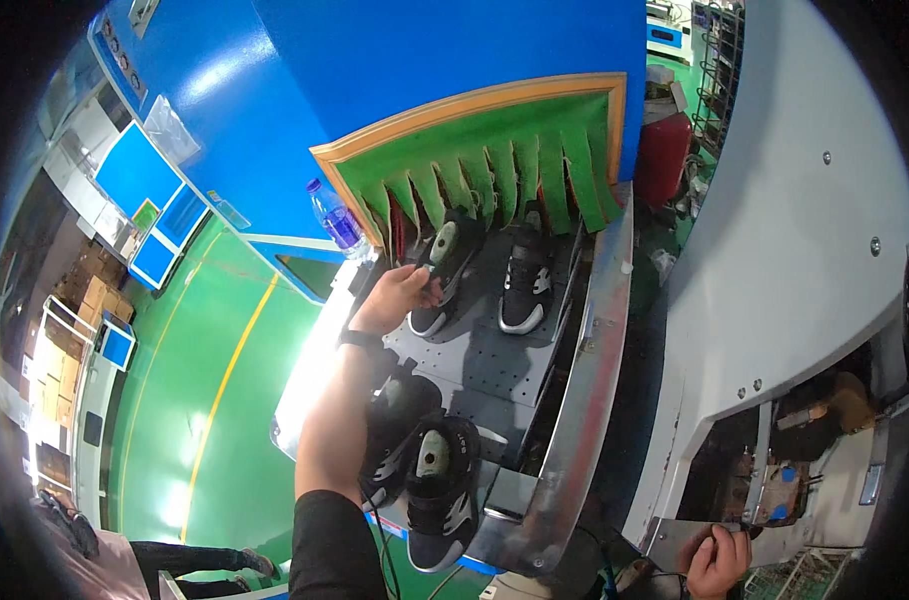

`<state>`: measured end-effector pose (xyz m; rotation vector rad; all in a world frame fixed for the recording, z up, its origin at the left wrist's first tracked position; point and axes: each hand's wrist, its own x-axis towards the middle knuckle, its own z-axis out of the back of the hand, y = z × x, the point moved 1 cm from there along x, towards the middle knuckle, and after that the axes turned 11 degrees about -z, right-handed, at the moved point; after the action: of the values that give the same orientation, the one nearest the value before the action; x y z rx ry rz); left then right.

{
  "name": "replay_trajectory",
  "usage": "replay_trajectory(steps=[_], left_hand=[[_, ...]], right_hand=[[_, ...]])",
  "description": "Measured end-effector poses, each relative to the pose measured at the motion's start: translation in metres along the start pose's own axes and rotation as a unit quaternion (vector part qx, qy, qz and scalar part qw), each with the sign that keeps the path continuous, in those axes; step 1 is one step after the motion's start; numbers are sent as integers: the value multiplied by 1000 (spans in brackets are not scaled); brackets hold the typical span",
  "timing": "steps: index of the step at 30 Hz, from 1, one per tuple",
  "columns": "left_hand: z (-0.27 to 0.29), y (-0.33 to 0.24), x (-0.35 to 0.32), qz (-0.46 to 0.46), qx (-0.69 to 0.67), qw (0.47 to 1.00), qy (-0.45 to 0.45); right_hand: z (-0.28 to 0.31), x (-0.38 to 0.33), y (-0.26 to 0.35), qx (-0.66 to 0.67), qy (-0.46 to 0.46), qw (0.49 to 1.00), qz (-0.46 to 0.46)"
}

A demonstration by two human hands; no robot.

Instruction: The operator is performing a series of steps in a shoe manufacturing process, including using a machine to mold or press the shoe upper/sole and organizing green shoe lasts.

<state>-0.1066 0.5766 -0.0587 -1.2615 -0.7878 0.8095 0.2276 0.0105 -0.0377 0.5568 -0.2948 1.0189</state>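
Note:
My left hand point(399, 297) reaches over the conveyor and has its curled fingers on the side of a black-and-white sneaker point(432, 318), which has a green-grey piece in its opening. Right of it, a matching sneaker point(523, 285) stands on the perforated grey conveyor plates point(464, 362). Both have their heels close to a green strip curtain point(489, 175). Nearer me, another black sneaker point(442, 510) is by the conveyor's near end, and a dark shoe point(399, 410) is partly hidden by my forearm. Far to the right, my right hand point(719, 562) is closed over the edge of a grey metal plate point(674, 545).
A blue machine housing point(454, 50) rises behind the curtain's wooden frame point(474, 103). A water bottle point(334, 217) stands left of the curtain. A metal rail point(596, 370) borders the conveyor. The grey machine body point(774, 250) fills the right. Another person's legs point(194, 560) show at lower left.

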Motion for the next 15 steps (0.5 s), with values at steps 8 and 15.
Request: replay_trajectory(steps=[8,15], left_hand=[[12,14,9,36,-106,994,-20],[8,9,8,37,-75,996,31]], right_hand=[[0,4,4,1,6,1000,3],[4,2,0,-2,-1,1000,-5]])
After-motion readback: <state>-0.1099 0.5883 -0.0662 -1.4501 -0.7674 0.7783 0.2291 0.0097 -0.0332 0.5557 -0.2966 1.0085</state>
